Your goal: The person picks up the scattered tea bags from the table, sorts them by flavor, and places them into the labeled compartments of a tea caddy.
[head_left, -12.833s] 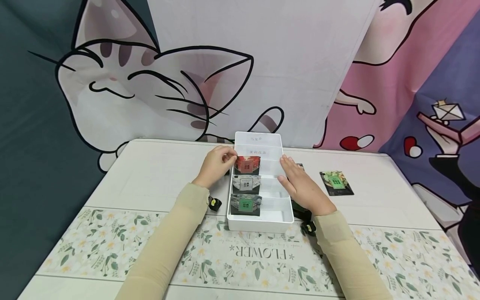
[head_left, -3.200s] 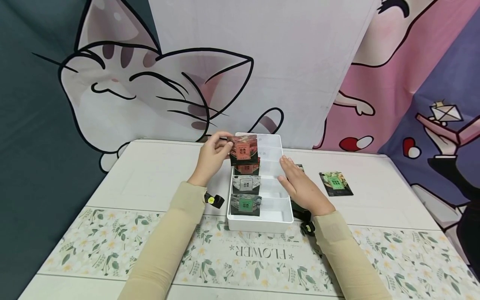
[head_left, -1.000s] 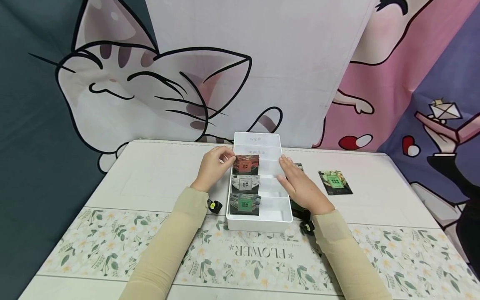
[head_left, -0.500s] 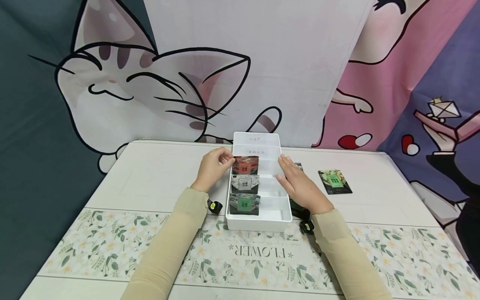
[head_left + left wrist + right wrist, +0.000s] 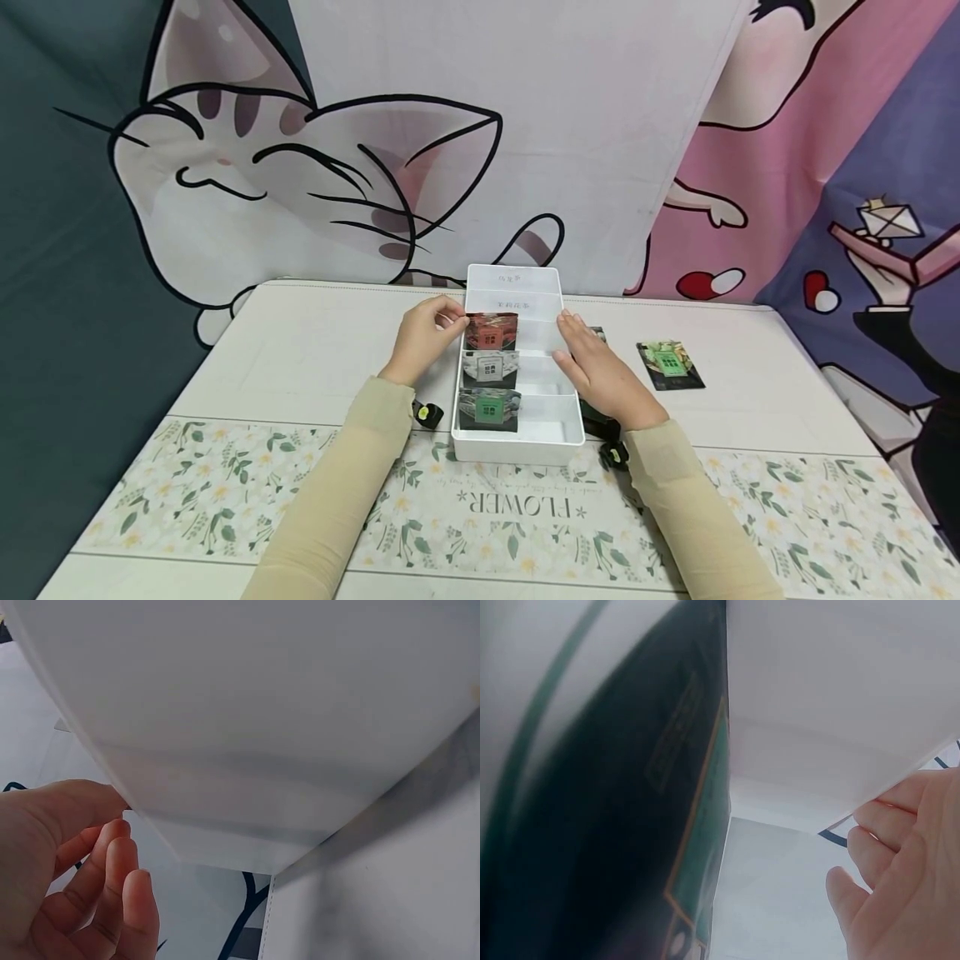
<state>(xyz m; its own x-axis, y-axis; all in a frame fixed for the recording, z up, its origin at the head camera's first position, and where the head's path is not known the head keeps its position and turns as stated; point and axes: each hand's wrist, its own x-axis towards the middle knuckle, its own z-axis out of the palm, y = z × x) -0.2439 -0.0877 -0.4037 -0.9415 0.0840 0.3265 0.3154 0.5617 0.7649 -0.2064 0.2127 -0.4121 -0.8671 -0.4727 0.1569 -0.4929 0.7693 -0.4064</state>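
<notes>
A white divided box [image 5: 519, 452] stands lengthwise on the table, seen from outside in both wrist views. Three tea sachets stand along its left side: red [image 5: 491, 335] in the middle compartment, grey-white [image 5: 490, 367] nearer, green [image 5: 489, 410] nearest. My left hand [image 5: 425, 337] pinches the red sachet's upper left corner with thumb and index finger, at the box's left rim. In the left wrist view, the box wall hides the sachet from my left hand's side. My right hand [image 5: 606, 373] rests its extended fingers against the box's right rim, holding nothing.
Handwritten labels mark the two far compartments. A green-and-black sachet [image 5: 671, 365] lies on the table to the right. A dark green packet [image 5: 630, 802] is beside the box, mostly hidden beneath my right hand in the head view. A printed curtain [image 5: 420, 192] hangs behind the table.
My left hand held a red sachet raised over the box about three seconds ago. It came down into the middle compartment, and has hardly moved since. My right hand has stayed at the rim.
</notes>
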